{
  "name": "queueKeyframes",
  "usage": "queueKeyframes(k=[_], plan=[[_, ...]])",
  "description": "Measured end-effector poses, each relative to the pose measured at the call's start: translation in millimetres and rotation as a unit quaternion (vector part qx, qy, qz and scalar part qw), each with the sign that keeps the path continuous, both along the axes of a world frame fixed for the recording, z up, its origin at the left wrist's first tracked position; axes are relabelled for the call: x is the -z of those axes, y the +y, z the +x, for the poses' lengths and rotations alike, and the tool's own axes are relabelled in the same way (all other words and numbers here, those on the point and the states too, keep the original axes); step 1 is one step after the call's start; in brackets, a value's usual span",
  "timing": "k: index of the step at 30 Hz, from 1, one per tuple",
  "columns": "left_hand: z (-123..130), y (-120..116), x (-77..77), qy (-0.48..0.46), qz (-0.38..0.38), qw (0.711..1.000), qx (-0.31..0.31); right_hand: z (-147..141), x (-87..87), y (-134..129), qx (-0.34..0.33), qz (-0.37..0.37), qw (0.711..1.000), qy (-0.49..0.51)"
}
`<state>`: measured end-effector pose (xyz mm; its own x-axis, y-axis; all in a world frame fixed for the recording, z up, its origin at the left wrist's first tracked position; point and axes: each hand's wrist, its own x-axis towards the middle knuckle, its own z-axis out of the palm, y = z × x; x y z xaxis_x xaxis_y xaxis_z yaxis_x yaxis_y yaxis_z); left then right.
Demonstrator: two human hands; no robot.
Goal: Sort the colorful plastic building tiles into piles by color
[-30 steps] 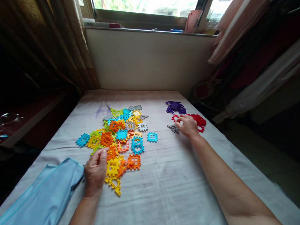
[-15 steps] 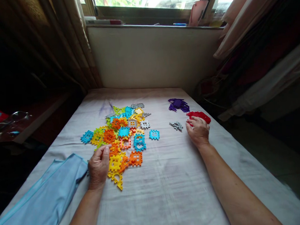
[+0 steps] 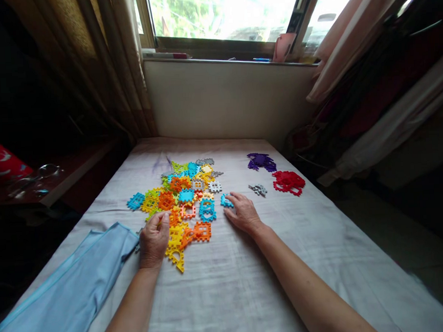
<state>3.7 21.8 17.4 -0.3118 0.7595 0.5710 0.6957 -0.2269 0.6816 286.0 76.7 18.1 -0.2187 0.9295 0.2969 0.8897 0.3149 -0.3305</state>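
My right hand (image 3: 243,213) reaches over the sheet, its fingers stretched out and slightly apart. Its fingertips overlap the right side of a blue square building piece (image 3: 225,200); I cannot tell whether they press on it. My left hand (image 3: 154,241) is closed at the left edge of a mixed heap, thumb against the curled fingers. What is inside it, if anything, is hidden. Close by lie an orange square piece (image 3: 203,231), a yellow triangular piece (image 3: 177,259) and a blue piece with an arched opening (image 3: 208,210). Several more pieces in yellow, green, orange and grey overlap behind.
Toward the right lie a red pile (image 3: 288,181), a purple pile (image 3: 261,162) and some grey pieces (image 3: 258,189). A light blue cloth (image 3: 79,280) covers the bed's left side. A wall (image 3: 218,97) and window sill stand behind; clothes hang on the right.
My right hand has left the red pile and moved left to the blue square piece. The red pieces now lie uncovered. My left hand stays closed beside the heap. The view has tilted up slightly.
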Motion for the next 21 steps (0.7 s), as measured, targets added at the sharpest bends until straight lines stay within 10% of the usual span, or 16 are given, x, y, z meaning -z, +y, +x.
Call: queueKeyframes(k=[21], plan=[[8.4,-26.1,6.8,0.129,0.045,0.991,0.007,-6.4,4.0,-38.4,0.033,0.047,0.994,0.094]])
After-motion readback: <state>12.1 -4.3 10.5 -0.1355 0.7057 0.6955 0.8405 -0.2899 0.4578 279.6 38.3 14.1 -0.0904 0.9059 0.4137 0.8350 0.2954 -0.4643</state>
